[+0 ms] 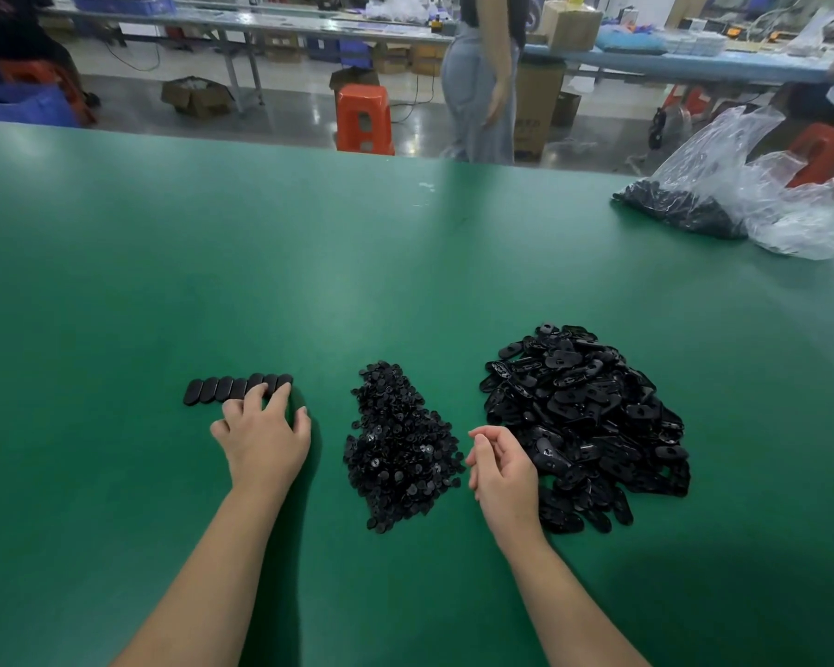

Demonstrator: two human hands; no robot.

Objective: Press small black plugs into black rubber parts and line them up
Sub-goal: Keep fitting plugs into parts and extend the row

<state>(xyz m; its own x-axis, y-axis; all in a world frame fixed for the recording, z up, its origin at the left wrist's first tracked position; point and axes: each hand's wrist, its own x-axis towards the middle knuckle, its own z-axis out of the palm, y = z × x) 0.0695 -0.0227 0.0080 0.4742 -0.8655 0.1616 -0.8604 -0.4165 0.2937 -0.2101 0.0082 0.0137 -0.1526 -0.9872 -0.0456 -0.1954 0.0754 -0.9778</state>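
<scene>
A row of several black oval rubber parts lies side by side on the green table at the left. My left hand rests palm down with its fingertips on the right end of that row. A heap of small black plugs sits in the middle. To its right is a bigger heap of black rubber parts. My right hand hovers between the two heaps, fingers loosely curled, with nothing visible in it.
A clear plastic bag with more black parts lies at the table's far right edge. Beyond the table stand an orange stool, a person, cardboard boxes and other long workbenches.
</scene>
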